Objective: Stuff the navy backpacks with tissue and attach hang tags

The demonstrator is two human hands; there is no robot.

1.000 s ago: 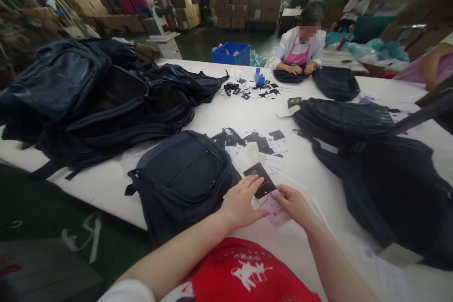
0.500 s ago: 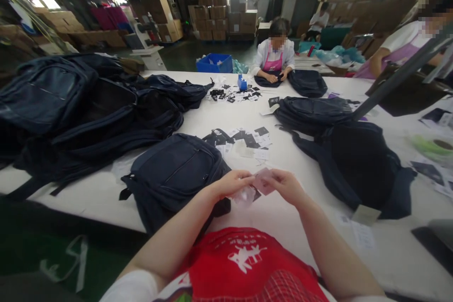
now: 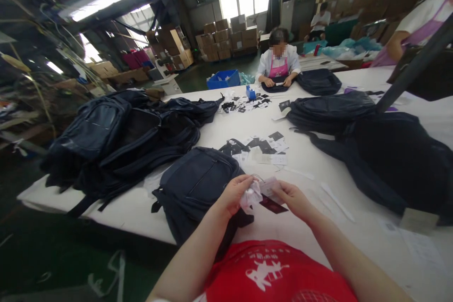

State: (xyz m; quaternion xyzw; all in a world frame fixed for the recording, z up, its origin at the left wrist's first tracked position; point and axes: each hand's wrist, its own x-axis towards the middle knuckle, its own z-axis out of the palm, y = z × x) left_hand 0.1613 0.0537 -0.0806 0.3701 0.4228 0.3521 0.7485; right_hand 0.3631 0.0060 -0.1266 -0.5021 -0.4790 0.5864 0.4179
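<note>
My left hand [image 3: 234, 194] is closed in a pinch on a small crumpled piece of whitish plastic [image 3: 252, 197]. A thin string loop [image 3: 257, 177] shows at its fingertips. My right hand [image 3: 290, 196] pinches a pale hang tag [image 3: 269, 187], and a dark tag [image 3: 274, 205] hangs just below it, close to the plastic. Whether the string joins the tags to the left hand's fingers is too small to tell. Beside my left forearm lies a navy backpack [image 3: 198, 177], front pocket up. Beyond my hands are loose black and white tags [image 3: 264, 145] in a spread pile.
Several navy backpacks are heaped on the left of the white table [image 3: 240, 125]; another backpack [image 3: 399, 160] lies right, near a slanted grey pole [image 3: 414, 66]. Across the table a co-worker [image 3: 278, 61] handles a dark bag, near a blue tape dispenser [image 3: 250, 93] and more tags.
The view has tilted up and swung left. The pale tag has turned between my hands, and the dark tag below it now shows more fully. Both hands keep their pinch.
</note>
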